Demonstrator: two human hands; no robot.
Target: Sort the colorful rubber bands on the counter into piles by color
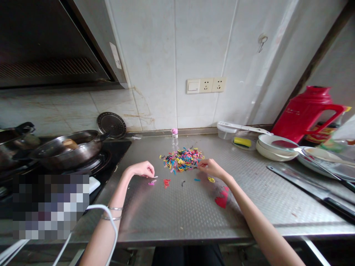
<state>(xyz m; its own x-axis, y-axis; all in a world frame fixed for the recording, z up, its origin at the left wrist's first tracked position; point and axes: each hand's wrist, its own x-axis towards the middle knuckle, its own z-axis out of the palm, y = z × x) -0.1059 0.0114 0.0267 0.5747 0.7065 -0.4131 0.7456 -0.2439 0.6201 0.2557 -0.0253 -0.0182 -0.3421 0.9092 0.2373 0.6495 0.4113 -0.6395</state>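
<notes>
- Steel counter (166, 214), tiled wall (149, 55) behind.
- Step, I judge: sorting the heap of bands (181, 160) by colour; next calls for freeing one cleanly.
- Left hand (142, 169): fingertips pinch a pale band (155, 177) beside pink bands (151, 183).
- Centre: the heap, between my hands.
- Right hand (213, 168): fingertips at the heap's right edge; I cannot tell whether they pinch anything.

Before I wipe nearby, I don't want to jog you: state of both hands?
Left hand: closed, pinching a small pale piece.
Right hand: at the right edge of the colourful pile; whether it's open or holding anything can't be told.
</notes>
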